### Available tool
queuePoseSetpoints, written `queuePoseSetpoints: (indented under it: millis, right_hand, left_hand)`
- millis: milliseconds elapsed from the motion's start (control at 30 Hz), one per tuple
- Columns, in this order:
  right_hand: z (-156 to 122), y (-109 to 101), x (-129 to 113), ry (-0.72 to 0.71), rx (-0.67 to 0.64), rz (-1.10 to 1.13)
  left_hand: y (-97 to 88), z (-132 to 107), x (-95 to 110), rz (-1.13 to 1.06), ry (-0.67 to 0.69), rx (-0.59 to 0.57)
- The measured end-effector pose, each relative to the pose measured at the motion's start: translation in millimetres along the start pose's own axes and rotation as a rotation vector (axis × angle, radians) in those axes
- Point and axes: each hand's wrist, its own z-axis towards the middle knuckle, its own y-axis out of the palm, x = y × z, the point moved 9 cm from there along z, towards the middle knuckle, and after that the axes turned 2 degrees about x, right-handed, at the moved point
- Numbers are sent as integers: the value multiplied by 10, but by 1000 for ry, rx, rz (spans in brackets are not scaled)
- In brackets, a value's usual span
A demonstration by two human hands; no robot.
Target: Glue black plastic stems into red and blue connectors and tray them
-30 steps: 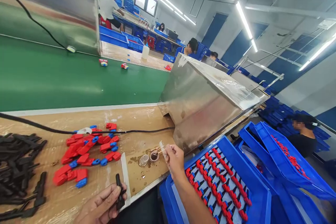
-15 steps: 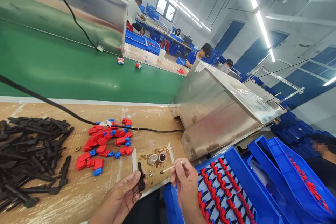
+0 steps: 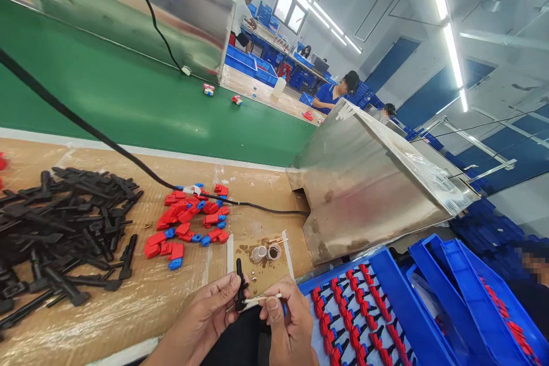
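Note:
Pinched upright in my left hand (image 3: 218, 303) is a black plastic part (image 3: 239, 283), a narrow rod with a thicker lower end. My right hand (image 3: 288, 317) grips a cotton swab (image 3: 262, 299), whose far tip meets the lower end of the black part. Just beyond my hands, a small cup of dark liquid (image 3: 273, 252) stands beside a clear round lid or cup (image 3: 258, 254) on a stained patch of cardboard. Drops of liquid dot the surface around them.
Black parts (image 3: 64, 234) lie heaped at left, beside red and blue pieces (image 3: 184, 217). A blue tray (image 3: 386, 274) holds rows of red pieces with black rods. A metal box (image 3: 364, 183), a black cable (image 3: 128, 154) and a green belt (image 3: 150, 108) surround the work area. Several people sit beyond.
The swab has moved left and down from near the cup to touch the black part. My hands have come closer together. The whole view has shifted slightly.

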Motion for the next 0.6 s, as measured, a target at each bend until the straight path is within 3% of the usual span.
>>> queuePoseSetpoints:
  millis: [267,400,600]
  right_hand:
    - [89,36,-386,-191,-158,-148]
    - [110,35,-300,-118,-138,-128]
    - [-41,49,-124,-17,-6,-93]
  left_hand:
    - [27,51,102,128,60,-39]
    - [20,12,208,231,170,-59]
    - [-2,-62,280,237,238,-83]
